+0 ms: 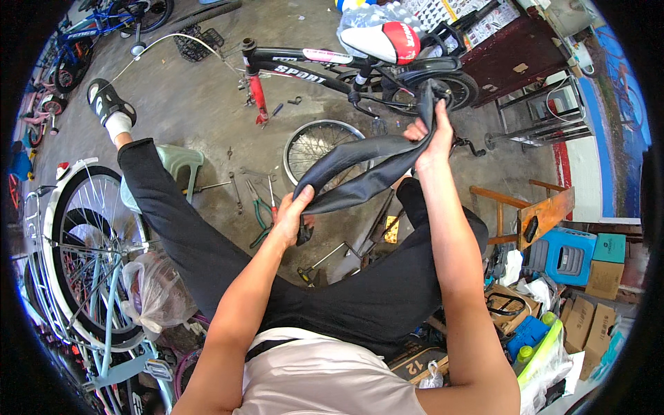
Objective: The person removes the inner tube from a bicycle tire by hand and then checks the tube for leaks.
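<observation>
A flat, limp black bicycle inner tube (349, 155) is stretched between my hands above the floor. My left hand (290, 216) is closed round its near left end, with a short piece hanging below the fingers. My right hand (436, 144) grips the tube farther off to the right, and a fold of it sticks up past the thumb. Below the tube lies a spoked bicycle wheel (289, 153), partly hidden by it. Beyond stands a black bicycle frame (287, 55) with a red fork (259, 100), no front wheel, and a white and red saddle (377, 43).
Green-handled pliers (260, 213), a wrench (236, 194) and other hand tools lie between my legs. A pale green stool (181, 160) stands by my left leg, near a white-fendered bicycle (59, 200). On the right are a wooden bench (546, 214), a blue plastic stool (568, 256) and cardboard boxes (588, 325).
</observation>
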`<state>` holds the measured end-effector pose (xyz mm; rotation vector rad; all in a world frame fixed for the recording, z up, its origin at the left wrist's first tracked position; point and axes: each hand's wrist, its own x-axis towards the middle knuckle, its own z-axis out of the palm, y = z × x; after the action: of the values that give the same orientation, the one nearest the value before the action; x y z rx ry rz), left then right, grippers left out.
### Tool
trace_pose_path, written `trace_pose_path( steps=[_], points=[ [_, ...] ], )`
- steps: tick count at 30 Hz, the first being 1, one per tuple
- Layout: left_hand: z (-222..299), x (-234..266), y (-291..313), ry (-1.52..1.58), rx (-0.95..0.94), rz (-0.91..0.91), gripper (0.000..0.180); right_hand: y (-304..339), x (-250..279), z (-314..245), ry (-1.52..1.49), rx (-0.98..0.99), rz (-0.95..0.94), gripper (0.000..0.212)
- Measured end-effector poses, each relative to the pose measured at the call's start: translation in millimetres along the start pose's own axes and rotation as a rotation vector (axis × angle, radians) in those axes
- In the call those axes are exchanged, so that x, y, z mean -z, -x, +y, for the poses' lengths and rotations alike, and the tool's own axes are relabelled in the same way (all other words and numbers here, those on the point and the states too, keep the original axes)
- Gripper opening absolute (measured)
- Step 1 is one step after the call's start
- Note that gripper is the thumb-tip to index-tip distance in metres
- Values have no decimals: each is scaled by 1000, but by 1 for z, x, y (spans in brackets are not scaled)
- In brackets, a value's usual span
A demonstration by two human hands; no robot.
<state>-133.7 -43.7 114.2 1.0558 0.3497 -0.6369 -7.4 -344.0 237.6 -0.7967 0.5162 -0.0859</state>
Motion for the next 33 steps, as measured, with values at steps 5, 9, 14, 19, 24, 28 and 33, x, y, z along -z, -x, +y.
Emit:
trace_pose_path(
  steps=[5, 9, 14, 19, 24, 28, 33],
  points=[
    [0, -17, 0, -35, -11, 212, 56, 4, -9, 9, 182, 20, 51, 37],
    [10, -19, 1, 56, 28, 239, 47, 8, -17, 16, 284, 23, 57, 30],
    [37, -20, -13, 491, -41, 217, 33, 10, -13, 29, 365, -272, -19, 36],
    [58, -39, -38, 493, -105, 176, 30, 45, -26, 95, 534, -485, 20, 53],
    [71, -99, -46, -46, -304, 726, 49, 62, -10, 133, 350, -493, -110, 84],
    [47, -85, -63, -217, -538, 606, 47, 76, -9, 127, 487, -366, -325, 98],
    [30, -55, -59, -912, -811, 597, 65, 84, -28, 112, 679, -476, -454, 78]
  ],
)
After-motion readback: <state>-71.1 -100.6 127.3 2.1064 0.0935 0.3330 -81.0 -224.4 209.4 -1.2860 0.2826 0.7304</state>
